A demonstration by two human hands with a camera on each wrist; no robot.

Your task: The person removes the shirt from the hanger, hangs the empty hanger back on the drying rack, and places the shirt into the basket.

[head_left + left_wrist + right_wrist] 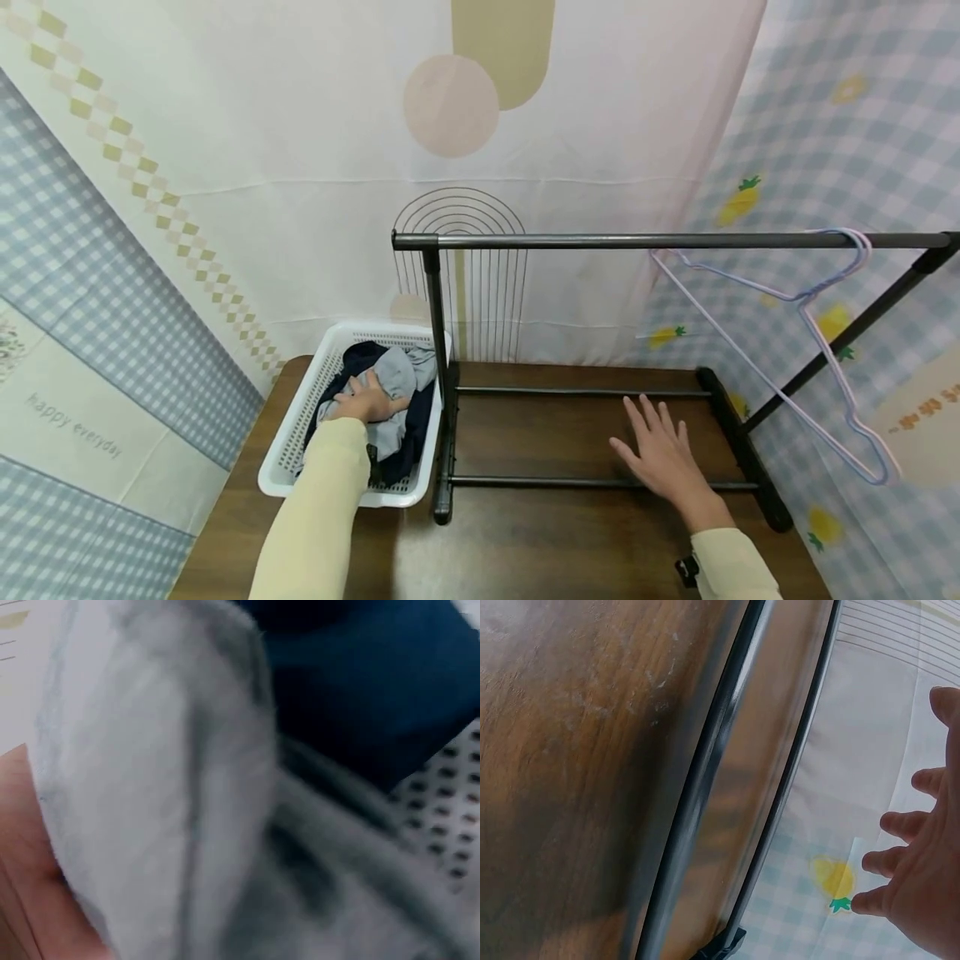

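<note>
In the head view my left hand (367, 402) rests on a light grey garment (396, 375) in a white plastic basket (273, 471), its fingers and thumb spread on the cloth. The left wrist view shows the grey cloth (150, 780) large and blurred before the palm, hiding the fingertips. Dark navy clothing (415, 442) lies around and beneath it. My right hand (663, 458) hovers over the lower bars of a black clothes rack (555, 242), fingers spread, holding nothing. Two thin hangers, one lilac (847, 392) and one pinkish, hang at the rack's right end.
The rack's base has two crossbars, a rear one (585, 391) and a front one (540, 482), above a brown wooden tabletop (525, 542). Its left upright stands directly beside the basket. Patterned cloth curtains (300, 125) enclose the back and both sides.
</note>
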